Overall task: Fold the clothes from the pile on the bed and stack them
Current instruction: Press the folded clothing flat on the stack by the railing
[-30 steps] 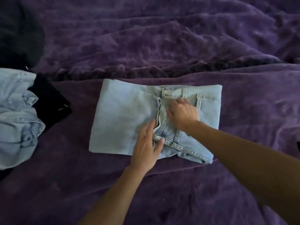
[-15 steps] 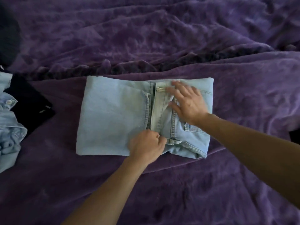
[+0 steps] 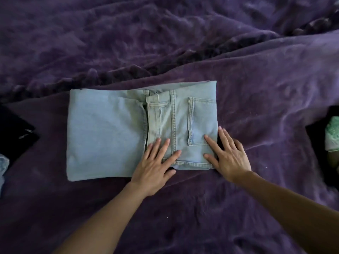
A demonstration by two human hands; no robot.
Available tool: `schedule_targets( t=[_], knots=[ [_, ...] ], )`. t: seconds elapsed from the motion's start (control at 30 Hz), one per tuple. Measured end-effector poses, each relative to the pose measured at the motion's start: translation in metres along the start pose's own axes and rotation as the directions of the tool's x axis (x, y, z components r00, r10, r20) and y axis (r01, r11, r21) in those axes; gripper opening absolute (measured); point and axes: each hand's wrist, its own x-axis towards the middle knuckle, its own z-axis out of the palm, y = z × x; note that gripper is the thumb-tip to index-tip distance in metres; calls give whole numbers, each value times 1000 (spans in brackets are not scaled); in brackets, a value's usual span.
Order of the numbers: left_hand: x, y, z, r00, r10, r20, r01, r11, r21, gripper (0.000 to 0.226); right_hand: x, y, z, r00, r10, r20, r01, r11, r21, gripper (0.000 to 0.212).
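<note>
Across the middle of the purple blanket (image 3: 183, 217) lie the folded jeans (image 3: 106, 136), a flat pale-denim packet. Its long axis runs left to right in front of me, and the seat panel with its back pocket (image 3: 201, 121) is doubled over the right half. Both hands sit at the near edge of that right half. My left hand (image 3: 154, 165) lies flat, fingers straight and spread on the seam panel, thumb at the near hem, gripping nothing. My right hand (image 3: 229, 156) is just as flat at the jeans' near right corner, forefinger and thumb on the denim and the other fingers off the edge on the blanket.

The packet's left half therefore lies free, well apart from either hand, with the left hand nearer to it. I judge that the next move, a last fold or a lift, must reckon with that unheld end.

Left of the jeans are a black garment (image 3: 16, 132) and a scrap of pale denim (image 3: 3, 162). Right of them is a green-and-white thing (image 3: 333, 132), too cropped to name.
</note>
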Motion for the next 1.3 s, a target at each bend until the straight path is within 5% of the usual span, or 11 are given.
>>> schedule_targets(
  t=[0.1, 0.2, 0.3, 0.4, 0.47, 0.6, 0.67, 0.83, 1.0, 1.2, 1.3],
  knots=[
    [-9, -1, 0, 1000, -7, 25, 7, 1000, -8, 63, 23, 5, -19, 989, 147, 26, -150, 967, 206, 75],
    [-8, 3, -3, 999, -19, 50, 22, 999, -44, 62, 59, -4, -41, 865, 481, 143, -452, 624, 637, 89],
    [-4, 1, -17, 994, -100, -46, 81, 948, -307, 55, 87, -12, -63, 817, 451, 358, -533, 355, 768, 52],
    [1, -8, -33, 910, -370, -187, 156, 722, -674, 43, 86, -29, -101, 863, 423, 278, -417, 283, 864, 34],
    [7, -13, -45, 908, -412, -74, 185, 552, -813, 37, 81, -59, -132, 904, 375, 206, -326, 295, 898, 38],
    [0, -43, -73, 864, -415, 285, 211, -216, -953, 32, 82, -149, -179, 959, 245, 138, -236, 432, 870, 47],
    [-29, -74, -81, 776, -538, 329, 134, -368, -920, 29, 96, -201, -188, 972, 215, 94, -198, 538, 819, 49],
    [-121, -143, -80, 544, -722, 427, 75, -465, -882, 25, 142, -333, -151, 984, 84, 160, -169, 739, 653, 59],
    [-163, -140, -70, 661, -629, 409, 100, -466, -879, 26, 167, -391, -85, 925, 92, 370, -282, 819, 500, 55],
    [-154, -149, -46, 649, -691, 317, 105, -332, -937, 68, 220, -359, -93, 988, -4, -151, 18, 996, 92, 68],
    [-160, -158, -38, 732, -625, 271, 101, -293, -951, 68, 255, -342, -102, 996, 2, 86, -3, 1000, 20, 77]
  ],
)
